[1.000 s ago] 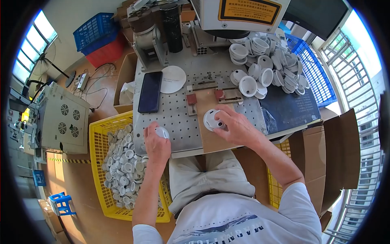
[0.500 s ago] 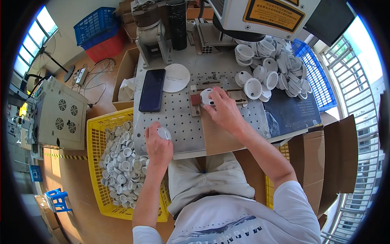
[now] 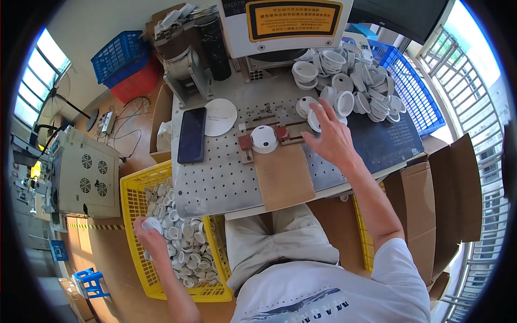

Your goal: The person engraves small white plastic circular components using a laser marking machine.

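Note:
My left hand (image 3: pixel 151 238) is over the left side of the yellow basket (image 3: pixel 129 207), its fingers closed on a white round plastic lid (image 3: pixel 153 224). Below it, the basket holds many similar lids (image 3: pixel 188 253). My right hand (image 3: pixel 335 141) is open with fingers apart, beside the front of a heap of white lids (image 3: pixel 344 81) on the worktable; its fingertips partly cover the nearest ones. Between the red-brown blocks of a small fixture (image 3: pixel 245 143) lies another white lid (image 3: pixel 264 139), with small dark holes, touched by neither hand.
A brown cardboard piece (image 3: pixel 284 177) lies in front of the fixture. To its left are a dark phone (image 3: pixel 191 135) and a white disc (image 3: pixel 220 117). The machine head (image 3: pixel 291 27) hangs above the perforated metal plate (image 3: pixel 215 188). A blue crate (image 3: pixel 417 97) stands behind the heap.
My right hand has left the lid in the fixture and moved right to the heap, opening. My left hand has carried its lid from the table edge down-left over the basket.

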Demonstrator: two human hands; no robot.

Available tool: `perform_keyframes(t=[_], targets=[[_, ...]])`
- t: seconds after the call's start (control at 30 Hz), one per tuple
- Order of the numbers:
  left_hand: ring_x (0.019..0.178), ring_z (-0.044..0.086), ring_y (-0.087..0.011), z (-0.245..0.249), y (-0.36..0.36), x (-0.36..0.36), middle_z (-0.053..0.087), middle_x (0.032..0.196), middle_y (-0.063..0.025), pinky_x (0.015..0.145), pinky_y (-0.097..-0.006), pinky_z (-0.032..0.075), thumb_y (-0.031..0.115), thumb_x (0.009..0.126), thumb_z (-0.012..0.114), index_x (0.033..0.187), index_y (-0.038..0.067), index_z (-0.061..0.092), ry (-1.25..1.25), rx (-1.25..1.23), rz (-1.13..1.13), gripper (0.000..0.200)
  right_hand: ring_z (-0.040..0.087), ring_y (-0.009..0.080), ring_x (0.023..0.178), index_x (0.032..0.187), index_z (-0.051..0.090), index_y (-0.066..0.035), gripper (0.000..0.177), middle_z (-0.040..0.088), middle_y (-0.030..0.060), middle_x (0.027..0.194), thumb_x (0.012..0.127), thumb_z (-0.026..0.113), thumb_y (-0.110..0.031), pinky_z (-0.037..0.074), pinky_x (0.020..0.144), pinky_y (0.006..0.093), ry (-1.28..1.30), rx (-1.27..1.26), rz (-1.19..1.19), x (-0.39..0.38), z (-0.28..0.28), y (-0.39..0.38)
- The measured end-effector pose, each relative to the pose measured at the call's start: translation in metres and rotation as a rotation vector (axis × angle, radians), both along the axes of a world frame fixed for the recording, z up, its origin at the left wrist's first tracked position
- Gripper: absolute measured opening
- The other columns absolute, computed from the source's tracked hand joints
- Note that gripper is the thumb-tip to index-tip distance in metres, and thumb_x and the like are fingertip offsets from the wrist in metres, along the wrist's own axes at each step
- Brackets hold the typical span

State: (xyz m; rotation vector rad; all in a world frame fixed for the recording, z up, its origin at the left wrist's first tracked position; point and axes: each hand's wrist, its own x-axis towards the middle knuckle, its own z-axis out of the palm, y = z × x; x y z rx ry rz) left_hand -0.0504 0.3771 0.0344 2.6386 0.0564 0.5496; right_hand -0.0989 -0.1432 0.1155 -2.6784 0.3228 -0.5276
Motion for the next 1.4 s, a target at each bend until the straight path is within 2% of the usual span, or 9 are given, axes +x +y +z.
perform_keyframes(t=[0.2, 0.33, 0.43, 0.53, 0.8, 0.93, 1.07, 1.23, 1.4], targets=[[0.111, 0.054, -0.0441, 0.003, 0.062, 0.009, 0.056, 0.118, -0.0268, 0.098, -0.0455, 0.041, -0.012, 0.074, 0.049, 0.112, -0.013, 0.053, -0.039, 0.091, 0.186, 0.038, 0.067, 0.0419, 0.090, 0.138, 0.045, -0.008, 0.068, 0.048, 0.0245, 0.137, 0.076, 0.069, -0.022, 0.054, 0.080, 0.0461, 0.164, -0.169, 0.092, 0.013, -0.009, -0.042], [0.114, 0.053, -0.0401, 0.042, -0.048, 0.022, 0.055, 0.120, -0.0244, 0.102, -0.0442, 0.038, -0.012, 0.071, 0.050, 0.107, -0.015, 0.055, 0.020, -0.184, -0.008, 0.036, 0.067, 0.0405, 0.088, 0.139, 0.044, -0.008, 0.070, 0.055, 0.0233, 0.127, 0.076, 0.069, -0.025, 0.054, 0.079, 0.0458, 0.217, -0.165, 0.026, 0.006, 0.006, -0.032], [0.119, 0.048, -0.0401, 0.032, -0.126, 0.038, 0.052, 0.125, -0.0227, 0.103, -0.0456, 0.037, -0.011, 0.066, 0.055, 0.079, -0.015, 0.061, -0.038, 0.064, -0.376, 0.014, 0.067, 0.0368, 0.084, 0.137, 0.045, -0.007, 0.068, 0.062, 0.0203, 0.114, 0.076, 0.069, -0.028, 0.054, 0.077, 0.0426, 0.013, -0.026, 0.091, -0.018, 0.006, -0.020], [0.118, 0.047, -0.0403, 0.037, -0.228, 0.050, 0.048, 0.131, -0.0241, 0.104, -0.0442, 0.037, -0.005, 0.065, 0.061, 0.063, -0.013, 0.062, -0.109, 0.088, -0.724, 0.009, 0.066, 0.0326, 0.082, 0.131, 0.048, -0.004, 0.063, 0.063, 0.0171, 0.103, 0.077, 0.070, -0.027, 0.053, 0.077, 0.0392, 0.044, 0.444, 0.148, -0.041, -0.003, -0.002], [0.113, 0.048, -0.0370, 0.021, -0.367, 0.049, 0.065, 0.074, -0.0184, 0.097, -0.0478, 0.038, 0.015, 0.077, 0.062, 0.069, 0.000, 0.072, -0.062, 0.586, -0.947, 0.020, 0.053, 0.0369, 0.118, 0.126, 0.048, -0.002, 0.062, 0.057, 0.0175, 0.128, 0.071, 0.076, -0.013, 0.042, 0.102, 0.0428, -0.139, 0.181, 0.188, -0.090, -0.044, -0.019], [0.110, 0.048, -0.0353, 0.011, -0.337, 0.017, 0.052, 0.119, -0.0207, 0.094, -0.0453, 0.041, 0.000, 0.067, 0.064, 0.074, -0.006, 0.068, -0.128, 0.328, -1.071, 0.010, 0.051, 0.0377, 0.117, 0.131, 0.046, -0.001, 0.068, 0.054, 0.0177, 0.129, 0.073, 0.077, -0.016, 0.040, 0.104, 0.0432, -0.068, 0.216, 0.183, -0.089, -0.031, -0.014], [0.107, 0.050, -0.0357, -0.002, -0.273, 0.000, 0.052, 0.117, -0.0191, 0.093, -0.0452, 0.042, -0.006, 0.062, 0.062, 0.071, -0.006, 0.064, -0.154, 0.210, -1.084, 0.008, 0.050, 0.0372, 0.119, 0.128, 0.050, -0.001, 0.062, 0.054, 0.0172, 0.131, 0.074, 0.076, -0.015, 0.041, 0.104, 0.0435, 0.011, 0.232, 0.257, -0.078, -0.024, -0.005], [0.104, 0.050, -0.0403, -0.019, -0.183, 0.034, 0.053, 0.119, -0.0200, 0.090, -0.0457, 0.043, -0.005, 0.061, 0.065, 0.072, -0.005, 0.065, -0.114, 0.153, -0.635, 0.011, 0.051, 0.0375, 0.120, 0.126, 0.054, -0.004, 0.056, 0.056, 0.0172, 0.128, 0.075, 0.075, -0.018, 0.043, 0.103, 0.0432, -0.068, 0.204, 0.571, -0.048, -0.016, 0.031], [0.106, 0.052, -0.0395, -0.003, -0.182, 0.025, 0.055, 0.117, -0.0183, 0.092, -0.0431, 0.044, -0.010, 0.058, 0.063, 0.068, -0.009, 0.064, -0.118, 0.090, -0.549, 0.010, 0.056, 0.0368, 0.114, 0.120, 0.057, -0.005, 0.047, 0.058, 0.0166, 0.122, 0.080, 0.073, -0.024, 0.050, 0.091, 0.0446, 0.140, 0.093, 0.349, -0.034, -0.008, 0.062]])
